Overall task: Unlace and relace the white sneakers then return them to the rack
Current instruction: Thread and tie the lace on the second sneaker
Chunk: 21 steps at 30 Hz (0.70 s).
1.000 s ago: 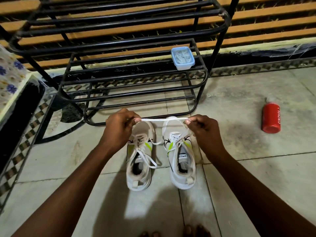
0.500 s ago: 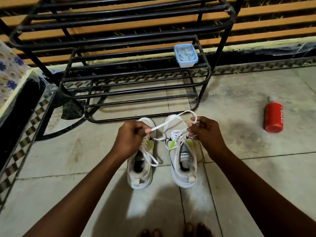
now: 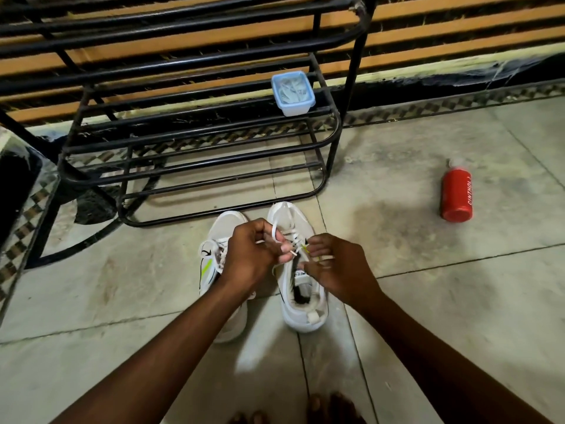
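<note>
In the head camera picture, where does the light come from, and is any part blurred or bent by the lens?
Head view: light seems to come from behind the person, since a dark body shadow falls on the grey tiled floor around the pair of white sneakers; the black metal shoe rack bars bow from wide-angle distortion; both hands are slightly motion-soft; the red cylindrical bottle stays sharp.

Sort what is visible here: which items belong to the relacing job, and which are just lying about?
Part of the job:
- right sneaker, its white lace pinched by the left hand and the right hand
- left sneaker
- black rack

Lying about:
- red bottle on the floor
- blue-lidded container on the rack
</note>
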Motion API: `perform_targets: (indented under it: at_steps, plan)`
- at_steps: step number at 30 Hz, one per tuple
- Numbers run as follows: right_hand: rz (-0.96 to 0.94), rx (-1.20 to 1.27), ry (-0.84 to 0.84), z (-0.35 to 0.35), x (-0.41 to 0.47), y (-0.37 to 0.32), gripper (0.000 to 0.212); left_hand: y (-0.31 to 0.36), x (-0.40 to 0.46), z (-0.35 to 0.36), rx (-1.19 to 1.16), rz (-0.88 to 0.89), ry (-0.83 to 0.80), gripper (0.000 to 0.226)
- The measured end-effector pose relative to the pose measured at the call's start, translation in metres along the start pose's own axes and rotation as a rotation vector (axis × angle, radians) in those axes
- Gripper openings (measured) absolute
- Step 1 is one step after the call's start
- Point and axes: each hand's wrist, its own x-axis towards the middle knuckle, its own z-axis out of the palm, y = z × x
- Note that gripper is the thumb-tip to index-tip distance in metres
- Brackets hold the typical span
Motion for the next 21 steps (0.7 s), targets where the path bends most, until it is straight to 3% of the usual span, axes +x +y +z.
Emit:
perform_targets:
  at_steps: [4, 9, 15, 21]
  plan:
    - [-0.087, -0.070, 0.083, 0.009, -0.006, 0.008, 0.031, -0.008, -0.001, 0.004, 0.093, -0.002, 0.013, 0.018]
    - [0.048, 0.041, 0.123, 0.009, -0.008, 0.012, 0.024, -0.019, -0.002, 0.015, 0.216, 0.110, 0.097, 0.023]
    - [0.080, 0.106, 0.138, 0.008, -0.007, 0.014, 0.023, -0.031, -0.006, 0.028, 0.094, 0.068, 0.202, 0.022]
    - [0.067, 0.157, 0.120, 0.007, -0.008, 0.016, 0.026, -0.038, -0.005, 0.033, 0.136, 0.095, 0.221, 0.024]
